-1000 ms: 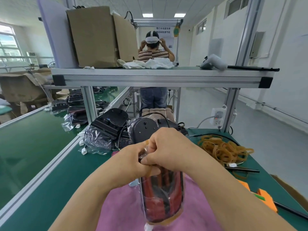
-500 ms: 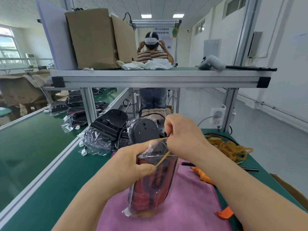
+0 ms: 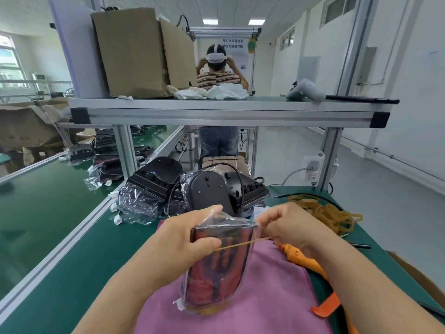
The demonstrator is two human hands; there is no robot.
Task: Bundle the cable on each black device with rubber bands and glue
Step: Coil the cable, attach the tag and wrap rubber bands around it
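Left hand [image 3: 183,239] grips the bagged device [image 3: 216,266] upright on the pink cloth [image 3: 272,297]; right hand [image 3: 286,225] pinches a rubber band [image 3: 240,244] stretched across it, not yet wrapped; several devices [image 3: 207,191] behind look unbundled

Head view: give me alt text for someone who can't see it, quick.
Two hands stretch a rubber band across a bagged device held over a pink cloth: the left hand grips the device, the right hand pinches the band. More black devices lie behind, loose bands to the right.
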